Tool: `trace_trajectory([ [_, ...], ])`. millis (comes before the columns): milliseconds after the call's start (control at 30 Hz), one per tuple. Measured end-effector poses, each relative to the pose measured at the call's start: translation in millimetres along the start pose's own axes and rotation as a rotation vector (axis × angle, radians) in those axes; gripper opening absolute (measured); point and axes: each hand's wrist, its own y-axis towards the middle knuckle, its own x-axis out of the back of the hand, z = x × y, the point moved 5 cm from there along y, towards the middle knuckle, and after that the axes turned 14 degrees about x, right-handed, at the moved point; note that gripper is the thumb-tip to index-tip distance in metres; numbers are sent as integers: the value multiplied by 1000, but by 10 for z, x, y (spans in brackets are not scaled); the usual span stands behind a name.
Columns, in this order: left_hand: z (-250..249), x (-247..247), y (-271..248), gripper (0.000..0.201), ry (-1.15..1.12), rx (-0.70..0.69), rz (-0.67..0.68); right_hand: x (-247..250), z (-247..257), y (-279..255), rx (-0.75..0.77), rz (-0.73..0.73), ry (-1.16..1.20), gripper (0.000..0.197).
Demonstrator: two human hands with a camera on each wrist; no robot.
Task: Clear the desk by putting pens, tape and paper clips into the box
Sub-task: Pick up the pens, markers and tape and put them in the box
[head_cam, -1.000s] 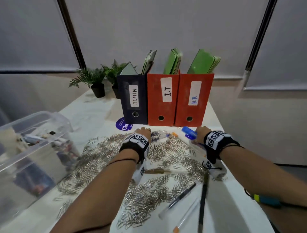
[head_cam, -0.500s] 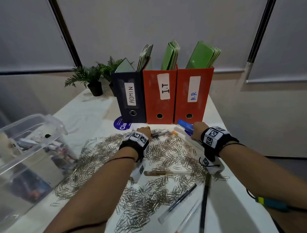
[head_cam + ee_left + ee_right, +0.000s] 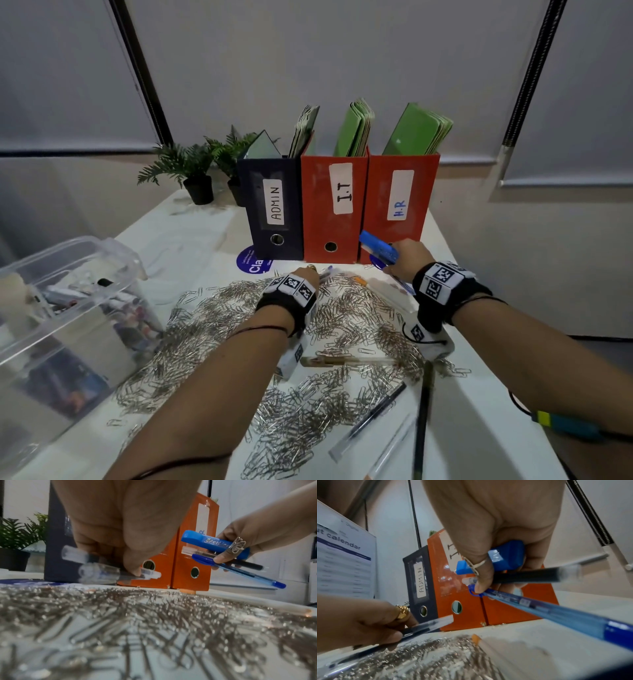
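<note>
A wide spread of silver paper clips [image 3: 342, 308] covers the white desk. At its far edge my left hand [image 3: 306, 274] pinches a couple of clear pens [image 3: 96, 566] just above the desk. My right hand [image 3: 407, 260], raised a little in front of the red files, grips a blue highlighter [image 3: 378, 248] together with a blue pen [image 3: 240, 573] and a black pen [image 3: 530, 576]. An orange-capped pen [image 3: 361, 281] lies between my hands. More pens [image 3: 366, 421] lie among the clips close to me. The clear plastic box [image 3: 51, 253] stands at the left with stationery inside.
Three upright file boxes stand at the back: dark ADMIN [image 3: 270, 205], red I.T [image 3: 334, 205] and red H.R [image 3: 397, 205]. Two small potted plants [image 3: 191, 164] sit to their left. A round blue sticker [image 3: 251, 262] lies before the ADMIN file. The desk's right edge runs beside my right forearm.
My right hand has risen slightly off the desk with the highlighter and pens. My left hand has stayed by the files on the clear pens.
</note>
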Motion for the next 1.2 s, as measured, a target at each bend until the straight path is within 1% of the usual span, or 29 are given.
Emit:
trace_trajectory([
  [33, 28, 44, -34, 31, -17, 6, -22, 28, 42, 4, 7, -14, 4, 19],
  [133, 195, 302, -202, 29, -95, 51, -117, 122, 259, 35, 51, -73, 57, 23],
  [267, 662, 714, -541, 25, -286, 147, -246, 212, 783, 83, 173, -139, 192, 29],
  [367, 1265, 973, -907, 24, -506, 240, -363, 250, 1353, 42, 292, -193, 263, 36],
  [433, 1803, 1081, -1201, 26, -609, 353, -443, 262, 1810, -54, 392, -189, 329, 34],
  [500, 2403, 1181, -1536, 25, -638, 486, -531, 250, 2306, -155, 521, -174, 385, 32],
  [567, 2876, 1234, -1806, 22, -611, 622, -589, 229, 2728, -236, 610, -158, 437, 25],
  [600, 3100, 1260, -1944, 23, -620, 680, -597, 198, 2970, -259, 644, -143, 470, 24],
  [633, 3270, 1235, -1973, 25, -646, 723, -589, 166, 3145, -263, 660, -128, 498, 24],
  [700, 3463, 1147, -1946, 29, -670, 793, -536, 110, 3438, -254, 667, -90, 555, 20],
  [800, 3669, 1035, -1920, 29, -642, 837, -458, 9, 3915, -252, 686, -32, 642, 18],
  [867, 3715, 985, -1882, 33, -618, 849, -423, -83, 4121, -229, 658, 5, 685, 21],
  [900, 3706, 967, -1875, 33, -605, 837, -397, -136, 4195, -205, 639, 20, 712, 22],
  [933, 3664, 970, -1885, 32, -571, 825, -340, -189, 4263, -183, 617, 35, 748, 25],
  [1000, 3602, 934, -1877, 31, -488, 774, -287, -274, 4346, -156, 567, 55, 819, 31],
  [1067, 3544, 905, -1904, 34, -442, 740, -282, -335, 4412, -137, 543, 76, 859, 33],
  [1100, 3534, 883, -1906, 36, -492, 726, -287, -355, 4447, -130, 537, 86, 862, 33],
  [1200, 3634, 843, -1926, 36, -521, 689, -317, -355, 4597, -82, 558, 87, 797, 33],
])
